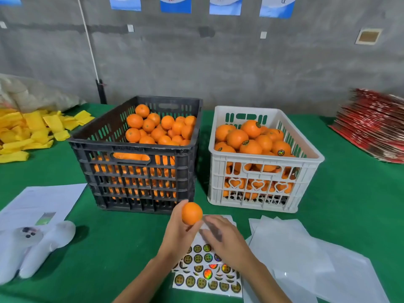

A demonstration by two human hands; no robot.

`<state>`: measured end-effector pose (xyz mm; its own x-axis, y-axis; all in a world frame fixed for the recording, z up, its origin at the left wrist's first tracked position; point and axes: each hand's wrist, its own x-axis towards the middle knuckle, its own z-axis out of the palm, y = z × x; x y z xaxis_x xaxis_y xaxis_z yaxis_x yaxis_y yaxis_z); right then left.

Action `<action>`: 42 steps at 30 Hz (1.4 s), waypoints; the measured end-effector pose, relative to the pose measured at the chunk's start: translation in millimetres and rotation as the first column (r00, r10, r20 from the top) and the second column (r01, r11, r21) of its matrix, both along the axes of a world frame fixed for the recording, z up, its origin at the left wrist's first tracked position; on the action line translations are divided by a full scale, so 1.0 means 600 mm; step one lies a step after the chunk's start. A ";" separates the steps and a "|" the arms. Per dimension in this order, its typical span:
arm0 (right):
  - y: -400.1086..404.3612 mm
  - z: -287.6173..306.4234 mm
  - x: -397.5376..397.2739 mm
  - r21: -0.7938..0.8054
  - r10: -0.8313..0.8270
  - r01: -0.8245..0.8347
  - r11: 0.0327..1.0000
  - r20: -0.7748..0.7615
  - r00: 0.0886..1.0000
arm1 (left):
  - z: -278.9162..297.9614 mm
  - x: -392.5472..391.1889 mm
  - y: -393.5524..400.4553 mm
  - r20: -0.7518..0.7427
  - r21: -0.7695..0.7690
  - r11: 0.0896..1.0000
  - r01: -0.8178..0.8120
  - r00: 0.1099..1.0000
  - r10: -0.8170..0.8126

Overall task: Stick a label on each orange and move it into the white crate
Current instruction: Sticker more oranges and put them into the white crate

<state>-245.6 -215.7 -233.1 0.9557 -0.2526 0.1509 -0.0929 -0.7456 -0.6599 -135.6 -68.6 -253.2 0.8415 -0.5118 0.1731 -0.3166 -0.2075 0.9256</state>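
Note:
My left hand [178,231] holds one orange [192,213] up in front of the black crate [131,149], which is full of plain oranges. My right hand [223,236] hovers just right of it, blurred, above the sheet of round holographic labels [207,274] lying on the green cloth. Whether a label is on its fingertips I cannot tell. The white crate [264,162] stands to the right and holds several oranges with labels on them.
Empty white backing sheets [301,248] lie at the right front. Paper and white wrapped items [39,243] sit at the left. Yellow foam sleeves [28,132] pile up at the back left, and a stack of red cartons [376,125] at the back right.

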 end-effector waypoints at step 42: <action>0.038 0.074 0.081 0.628 -0.232 0.015 0.778 0.265 0.936 | 0.055 0.017 0.013 -0.415 -0.420 0.907 0.013 0.887 -0.205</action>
